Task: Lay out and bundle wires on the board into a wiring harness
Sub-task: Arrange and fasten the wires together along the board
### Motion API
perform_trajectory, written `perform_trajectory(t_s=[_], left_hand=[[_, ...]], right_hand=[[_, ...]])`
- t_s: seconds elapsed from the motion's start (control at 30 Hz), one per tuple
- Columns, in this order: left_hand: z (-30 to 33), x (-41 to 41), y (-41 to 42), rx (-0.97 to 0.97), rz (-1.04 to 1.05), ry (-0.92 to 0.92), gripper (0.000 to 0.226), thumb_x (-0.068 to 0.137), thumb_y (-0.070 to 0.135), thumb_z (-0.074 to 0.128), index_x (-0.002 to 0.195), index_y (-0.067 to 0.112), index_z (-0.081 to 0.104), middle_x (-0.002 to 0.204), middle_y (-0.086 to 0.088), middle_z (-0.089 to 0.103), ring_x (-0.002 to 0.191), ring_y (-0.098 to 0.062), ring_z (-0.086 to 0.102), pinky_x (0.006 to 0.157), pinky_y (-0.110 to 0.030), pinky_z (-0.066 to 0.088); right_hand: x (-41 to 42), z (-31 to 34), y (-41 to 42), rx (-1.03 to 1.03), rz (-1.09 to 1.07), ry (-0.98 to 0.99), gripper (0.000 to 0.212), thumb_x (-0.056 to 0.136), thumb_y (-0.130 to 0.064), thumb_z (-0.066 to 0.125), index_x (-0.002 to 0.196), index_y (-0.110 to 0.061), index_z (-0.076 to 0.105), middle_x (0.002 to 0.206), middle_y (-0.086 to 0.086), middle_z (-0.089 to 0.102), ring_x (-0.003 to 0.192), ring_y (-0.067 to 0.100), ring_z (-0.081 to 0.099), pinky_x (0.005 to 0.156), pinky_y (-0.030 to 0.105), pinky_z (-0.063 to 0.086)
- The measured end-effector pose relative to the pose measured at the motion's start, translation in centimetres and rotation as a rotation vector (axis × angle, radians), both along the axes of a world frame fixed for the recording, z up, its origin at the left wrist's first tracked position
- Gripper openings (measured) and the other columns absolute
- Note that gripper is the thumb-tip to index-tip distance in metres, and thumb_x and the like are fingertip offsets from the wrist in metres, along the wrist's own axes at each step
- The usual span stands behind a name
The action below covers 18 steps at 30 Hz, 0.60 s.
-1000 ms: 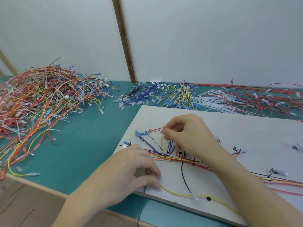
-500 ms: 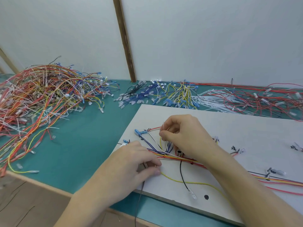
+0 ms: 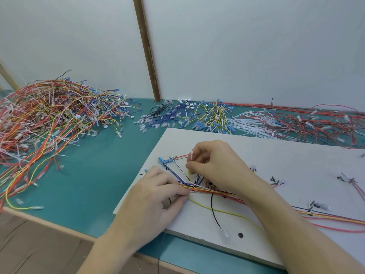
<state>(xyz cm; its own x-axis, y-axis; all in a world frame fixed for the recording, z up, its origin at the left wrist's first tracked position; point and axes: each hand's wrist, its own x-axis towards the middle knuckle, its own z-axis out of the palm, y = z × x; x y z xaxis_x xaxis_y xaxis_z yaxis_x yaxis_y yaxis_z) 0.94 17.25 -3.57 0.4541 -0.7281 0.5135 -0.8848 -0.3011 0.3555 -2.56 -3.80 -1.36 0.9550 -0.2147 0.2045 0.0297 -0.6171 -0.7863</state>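
A white board (image 3: 256, 153) lies on the teal table. A bundle of red, yellow, blue and white wires (image 3: 199, 189) runs across it to the right. My left hand (image 3: 156, 198) pinches this bundle at its left end between thumb and fingers. My right hand (image 3: 215, 165) is above the bundle, fingers closed on a thin yellow wire (image 3: 189, 174) with a white tip sticking up. A loose yellow wire (image 3: 227, 211) and a black wire (image 3: 214, 212) with a clear terminal trail toward the board's front edge. A blue connector (image 3: 162, 160) lies at the left.
A large tangled heap of red, orange and yellow wires (image 3: 45, 119) fills the table's left. Sorted blue and yellow wires (image 3: 189, 117), white cable ties (image 3: 250, 125) and red wires (image 3: 316, 123) lie behind the board. A wooden post (image 3: 148, 50) stands against the wall.
My left hand slid up from the board's front edge onto the bundle and pinched it. My right hand lifted slightly, raising the white-tipped yellow wire; the loose yellow wire shifted.
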Motion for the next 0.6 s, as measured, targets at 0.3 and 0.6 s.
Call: perform_trajectory(t_s=[0.3,0.6], left_hand=[[0.0,1.6,-0.3,-0.010,0.022,0.206,0.003,0.080,0.041,0.079,0.083,0.042,0.080,0.111,0.022,0.056,0.123,-0.009,0.045,0.104,-0.038,0.036],[-0.1,1.1,-0.2,0.015,0.053,0.175,0.007,0.085,0.041,0.077,0.089,0.040,0.082,0.117,0.021,0.061,0.125,-0.010,0.044,0.102,-0.038,0.033]], right_hand=[[0.0,0.0,-0.3,-0.076,0.012,0.008,0.005,0.085,-0.022,0.078,0.081,-0.024,0.077,0.066,-0.010,0.074,0.056,-0.003,0.062,0.056,0.010,0.045],[0.1,0.0,-0.1,-0.010,0.012,0.047,0.008,0.083,-0.016,0.081,0.079,-0.022,0.077,0.066,-0.004,0.074,0.047,-0.002,0.059,0.050,0.011,0.043]])
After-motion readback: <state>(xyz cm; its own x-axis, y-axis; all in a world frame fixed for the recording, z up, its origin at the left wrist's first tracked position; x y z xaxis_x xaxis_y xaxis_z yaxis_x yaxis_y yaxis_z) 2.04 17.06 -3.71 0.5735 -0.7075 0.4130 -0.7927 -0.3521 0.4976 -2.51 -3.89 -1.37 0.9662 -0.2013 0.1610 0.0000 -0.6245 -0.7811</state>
